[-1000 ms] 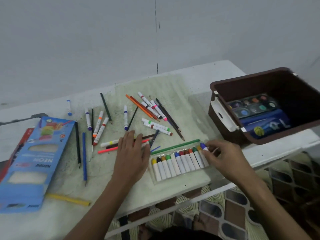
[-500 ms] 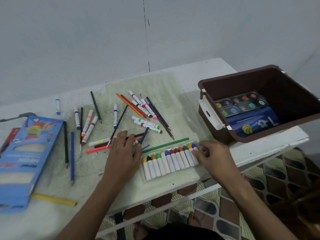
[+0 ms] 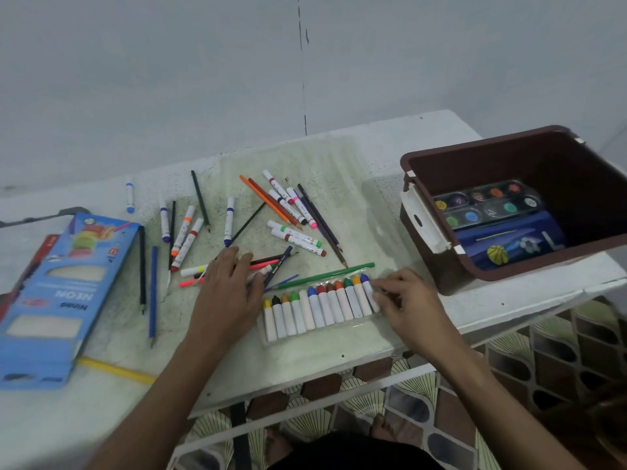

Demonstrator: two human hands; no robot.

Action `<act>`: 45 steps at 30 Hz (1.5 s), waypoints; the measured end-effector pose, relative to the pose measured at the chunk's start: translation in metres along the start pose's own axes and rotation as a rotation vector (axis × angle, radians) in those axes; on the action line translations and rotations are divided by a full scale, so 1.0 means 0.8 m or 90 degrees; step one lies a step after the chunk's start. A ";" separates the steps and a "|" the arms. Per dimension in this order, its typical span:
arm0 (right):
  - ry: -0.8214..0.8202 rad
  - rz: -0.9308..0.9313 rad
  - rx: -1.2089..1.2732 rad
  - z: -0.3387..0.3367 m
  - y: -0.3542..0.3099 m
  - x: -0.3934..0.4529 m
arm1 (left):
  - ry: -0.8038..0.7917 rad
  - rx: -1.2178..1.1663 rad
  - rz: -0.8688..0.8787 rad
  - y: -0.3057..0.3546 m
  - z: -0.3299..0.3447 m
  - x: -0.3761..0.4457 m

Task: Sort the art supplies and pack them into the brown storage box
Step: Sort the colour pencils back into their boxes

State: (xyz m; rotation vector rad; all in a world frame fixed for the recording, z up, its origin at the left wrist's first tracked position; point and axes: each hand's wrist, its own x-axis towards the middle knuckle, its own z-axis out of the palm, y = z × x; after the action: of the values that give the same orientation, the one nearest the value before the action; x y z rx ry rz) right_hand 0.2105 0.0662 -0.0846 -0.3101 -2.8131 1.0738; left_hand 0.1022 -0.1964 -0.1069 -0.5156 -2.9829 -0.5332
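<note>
A clear tray of crayons (image 3: 319, 312) lies near the table's front edge. My right hand (image 3: 409, 305) is at its right end, and its curled fingertips pinch the last, blue-tipped crayon (image 3: 367, 285) lying in the row. My left hand (image 3: 226, 291) rests flat with straight fingers on loose markers and pencils just left of the tray. Scattered markers (image 3: 295, 237) and coloured pencils (image 3: 271, 202) cover the mat behind the hands. A green pencil (image 3: 325, 275) lies along the tray's far side. The brown storage box (image 3: 437, 266) stands at the right, holding a paint palette (image 3: 488, 203) and a blue pencil case (image 3: 515, 242).
A blue cardboard pack (image 3: 57, 293) lies at the left with a red pack partly under it. A yellow pencil (image 3: 115, 369) sits by the pack's lower corner. The white table (image 3: 407, 137) ends just right of the box, and a wall rises behind it. Patterned floor shows below.
My right hand has lowered the blue-tipped crayon into the right end of the tray row. My left hand stays flat on the markers. The view has shifted slightly.
</note>
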 end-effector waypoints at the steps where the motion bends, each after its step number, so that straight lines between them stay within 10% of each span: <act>1: 0.000 -0.001 0.007 0.003 -0.002 0.002 | -0.004 0.003 -0.004 -0.003 -0.002 0.000; 45: -0.048 -0.041 0.046 0.014 -0.005 0.028 | -0.014 -0.001 -0.012 -0.009 -0.003 -0.004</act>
State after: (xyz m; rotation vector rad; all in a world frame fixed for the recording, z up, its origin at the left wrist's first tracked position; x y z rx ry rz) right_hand 0.1863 0.0612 -0.0891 -0.1755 -2.8194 1.1946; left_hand 0.1029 -0.2046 -0.1074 -0.4960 -3.0117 -0.5342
